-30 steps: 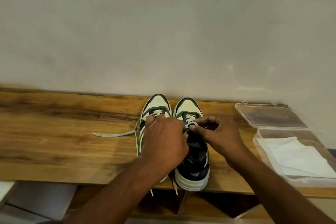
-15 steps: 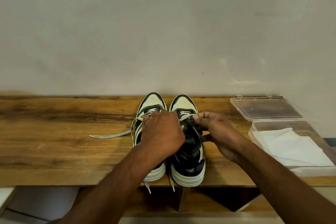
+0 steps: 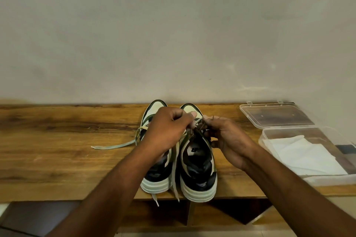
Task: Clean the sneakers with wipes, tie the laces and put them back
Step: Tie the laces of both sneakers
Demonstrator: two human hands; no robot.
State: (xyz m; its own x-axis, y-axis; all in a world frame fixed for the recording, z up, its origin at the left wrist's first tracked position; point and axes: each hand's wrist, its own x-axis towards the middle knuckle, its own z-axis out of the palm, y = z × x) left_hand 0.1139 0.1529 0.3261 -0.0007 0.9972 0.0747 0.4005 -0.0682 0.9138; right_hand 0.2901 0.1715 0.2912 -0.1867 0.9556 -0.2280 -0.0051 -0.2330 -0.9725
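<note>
Fingers of your left hand (image 3: 169, 131) curl around the lace (image 3: 180, 146) of the right sneaker (image 3: 198, 163), pinching it just above the tongue. Your right hand (image 3: 227, 136) meets it from the other side, its fingertips also closed on that lace, so both hands touch over the sneaker's front eyelets. One end of the lace runs down between the two shoes and hangs past the front edge of the shelf (image 3: 57, 159).

Your left forearm crosses over the left sneaker (image 3: 157, 181) and hides most of its upper. This shoe sits just beside the right one, both with toes pointing at the wall (image 3: 173, 34) and heels at the shelf's front edge. Its loose lace (image 3: 113, 146) trails out to the left across the wood, and another end dangles below the heel.

To your right on the same wooden shelf stands a clear plastic box (image 3: 325, 179) with white wipes (image 3: 306, 156) lying inside. Its hinged lid (image 3: 277, 114) lies open and flat behind it, near the wall. Below the shelf you can see dark open compartments split by a wooden divider.
</note>
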